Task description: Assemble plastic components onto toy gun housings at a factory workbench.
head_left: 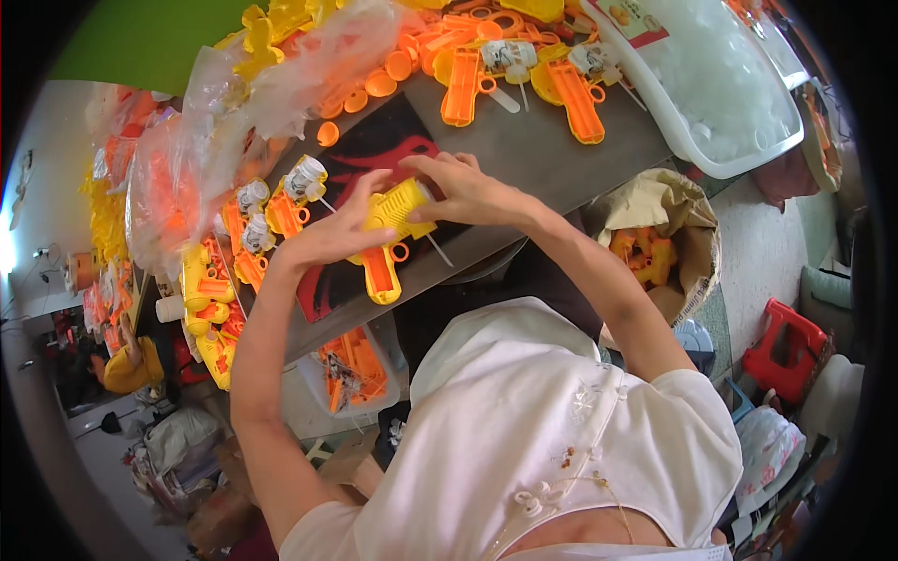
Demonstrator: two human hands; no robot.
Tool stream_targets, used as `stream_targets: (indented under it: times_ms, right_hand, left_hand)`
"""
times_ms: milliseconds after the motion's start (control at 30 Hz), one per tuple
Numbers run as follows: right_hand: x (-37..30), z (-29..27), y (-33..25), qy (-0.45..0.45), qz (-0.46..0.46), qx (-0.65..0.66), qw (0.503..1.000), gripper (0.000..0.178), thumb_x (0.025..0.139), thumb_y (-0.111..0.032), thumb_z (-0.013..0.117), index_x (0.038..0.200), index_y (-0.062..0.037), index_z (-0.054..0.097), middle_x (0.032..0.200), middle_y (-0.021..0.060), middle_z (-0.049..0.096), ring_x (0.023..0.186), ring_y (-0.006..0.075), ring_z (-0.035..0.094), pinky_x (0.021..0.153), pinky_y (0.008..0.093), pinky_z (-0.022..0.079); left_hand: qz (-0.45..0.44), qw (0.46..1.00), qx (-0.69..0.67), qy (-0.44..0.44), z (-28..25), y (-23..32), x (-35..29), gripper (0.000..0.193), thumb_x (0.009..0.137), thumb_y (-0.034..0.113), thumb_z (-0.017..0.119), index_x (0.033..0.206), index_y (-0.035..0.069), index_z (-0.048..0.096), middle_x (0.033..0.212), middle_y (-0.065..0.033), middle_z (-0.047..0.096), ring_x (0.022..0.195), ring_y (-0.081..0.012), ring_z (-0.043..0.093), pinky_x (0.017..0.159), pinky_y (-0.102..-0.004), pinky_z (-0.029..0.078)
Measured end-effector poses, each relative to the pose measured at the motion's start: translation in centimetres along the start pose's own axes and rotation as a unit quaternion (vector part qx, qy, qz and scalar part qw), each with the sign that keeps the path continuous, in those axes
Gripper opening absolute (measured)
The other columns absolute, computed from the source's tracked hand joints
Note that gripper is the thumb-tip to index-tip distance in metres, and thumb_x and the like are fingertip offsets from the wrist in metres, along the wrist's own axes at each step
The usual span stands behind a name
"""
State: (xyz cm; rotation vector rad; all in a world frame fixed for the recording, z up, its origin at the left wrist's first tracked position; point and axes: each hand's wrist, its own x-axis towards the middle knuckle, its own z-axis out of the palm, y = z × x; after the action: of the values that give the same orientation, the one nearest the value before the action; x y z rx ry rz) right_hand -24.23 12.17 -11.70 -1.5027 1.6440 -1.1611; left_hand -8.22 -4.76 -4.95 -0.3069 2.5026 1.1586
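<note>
Between my two hands is a yellow toy gun [398,211] with an orange grip pointing toward me and a thin white rod sticking out beside it. My left hand [339,226] closes on its left side, thumb along the yellow body. From the right, my right hand [472,192] curls its fingers over the far end of the body. The gun is just above a dark mat [369,140] with a red pattern. Left of my left hand lie several open half-shells [285,213] with white mechanisms in them.
Two more open gun halves [572,98] lie at the back, near orange parts [379,82] and a clear plastic bag [201,140]. A white tub [734,164] holds translucent pieces. Beside the table, a paper bag [697,201] contains yellow-orange guns; below stands a bin [388,397] of orange parts.
</note>
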Motion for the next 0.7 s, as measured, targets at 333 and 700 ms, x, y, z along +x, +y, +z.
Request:
stream_targets:
  times_ms: [333, 700]
  right_hand:
    - [-1.9, -0.8, -1.4, 0.059, -0.072, 0.081, 0.992, 0.054, 0.08, -0.018, 0.074, 0.127, -0.0046, 0.051, 0.118, 0.0103, 0.058, 0.112, 0.0231, 0.05, 0.097, 0.0347, 0.04]
    - [0.1, 1.0, -3.3, 0.08, -0.148, 0.057, 0.984, 0.035, 0.08, -0.019, 0.075, 0.106, -0.0022, 0.061, 0.091, 0.0063, 0.063, 0.087, 0.0186, 0.062, 0.082, 0.0303, 0.049]
  left_hand:
    - [-0.01, 0.874, -0.401, 0.273, 5.9, 0.4, -3.4, 0.052, 0.074, 0.01, 0.079, 0.119, 0.0, 0.055, 0.107, -0.006, 0.063, 0.098, -0.0123, 0.06, 0.089, -0.0269, 0.048]
    - [0.07, 0.914, -0.152, 0.369, 7.0, 2.7, -4.4, 0.048, 0.072, 0.009, 0.08, 0.114, 0.002, 0.059, 0.104, -0.0084, 0.062, 0.094, -0.016, 0.061, 0.084, -0.0282, 0.049]
